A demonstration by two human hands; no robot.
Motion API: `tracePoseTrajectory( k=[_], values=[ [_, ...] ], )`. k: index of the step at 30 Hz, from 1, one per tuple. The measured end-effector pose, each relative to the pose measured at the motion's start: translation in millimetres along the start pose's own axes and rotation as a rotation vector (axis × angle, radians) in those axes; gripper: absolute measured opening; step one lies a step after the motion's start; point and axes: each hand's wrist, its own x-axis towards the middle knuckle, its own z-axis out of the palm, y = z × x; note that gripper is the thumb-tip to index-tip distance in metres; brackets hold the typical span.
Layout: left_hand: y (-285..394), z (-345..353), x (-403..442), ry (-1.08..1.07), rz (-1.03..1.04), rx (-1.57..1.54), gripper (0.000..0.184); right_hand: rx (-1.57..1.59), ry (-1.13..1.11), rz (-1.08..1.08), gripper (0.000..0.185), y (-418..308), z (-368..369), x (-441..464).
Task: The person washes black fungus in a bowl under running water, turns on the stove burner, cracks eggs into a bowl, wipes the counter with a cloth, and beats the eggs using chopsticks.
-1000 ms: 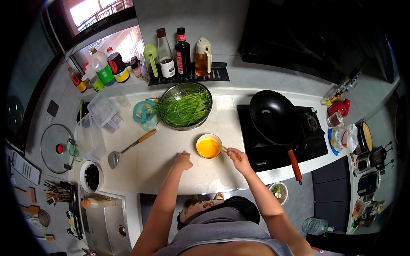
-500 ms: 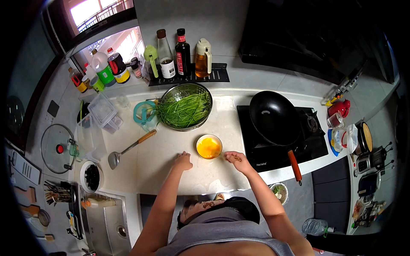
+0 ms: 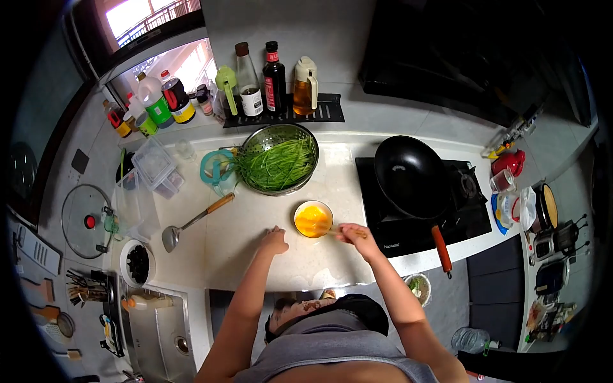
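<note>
A small bowl of bright yellow-orange beaten egg stands on the pale counter. Just right of it, my right hand is closed around chopsticks. Their front ends are smeared by motion at the bowl's right rim, and their back ends poke out of the hand. My left hand rests on the counter left of the bowl, apart from it, with thumb and fingers spread and nothing in them. Behind the bowl sits a metal colander heaped with long green chives.
A black wok with a red-brown handle sits on the stove at right. A spatula lies at left, near a white bowl of dark pieces. Bottles line the back shelf; a sink is at lower left.
My right hand has turned slightly, and the chopsticks now show as a blur toward the egg. The egg's surface pattern has shifted. My left hand stays where it was.
</note>
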Motion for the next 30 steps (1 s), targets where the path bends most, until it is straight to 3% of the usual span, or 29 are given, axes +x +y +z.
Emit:
tracePoseTrajectory(
  k=[1, 4, 5, 8, 11, 14, 18, 19, 22, 23, 26, 29, 30],
  values=[
    [0, -1, 1, -0.001, 0.003, -0.005, 0.060, 0.039, 0.121, -0.139, 0.021, 2, 4, 1],
    [0, 0, 1, 0.009, 0.000, -0.012, 0.060, -0.353, -0.018, -0.160, 0.022, 9, -2, 4],
    [0, 0, 1, 0.007, 0.001, -0.010, 0.060, -0.156, -0.065, -0.013, 0.023, 8, -3, 1],
    [0, -1, 1, 0.003, 0.002, 0.000, 0.060, -0.177, 0.126, -0.237, 0.024, 18, -3, 7],
    [1, 0, 1, 0.002, -0.005, 0.002, 0.059, -0.347, -0.075, -0.142, 0.023, 14, -5, 4],
    [1, -2, 0, 0.001, 0.006, 0.005, 0.059, -0.098, 0.104, -0.192, 0.023, 16, 0, 6],
    [0, -1, -1, 0.002, 0.028, -0.032, 0.059, -0.088, -0.009, -0.031, 0.021, 9, 2, 1],
    [-2, -2, -1, 0.001, 0.035, -0.047, 0.059, 0.013, 0.110, -0.064, 0.021, 1, 7, -3],
    [-2, -1, 0, -0.003, 0.034, -0.031, 0.060, -0.393, 0.096, -0.299, 0.022, 17, -2, 2],
    [-1, 0, -1, -0.009, 0.027, -0.031, 0.060, -0.267, -0.005, -0.086, 0.022, 20, -7, 5],
    [2, -8, -2, -0.013, 0.015, -0.015, 0.060, -0.178, 0.199, -0.263, 0.022, 10, 5, 2],
    [1, -2, -1, -0.003, 0.020, -0.010, 0.060, -0.394, 0.046, -0.212, 0.022, 17, -4, 3],
    [0, 0, 0, 0.010, 0.027, -0.019, 0.059, -0.302, 0.070, -0.218, 0.022, 14, -3, 4]
  ],
)
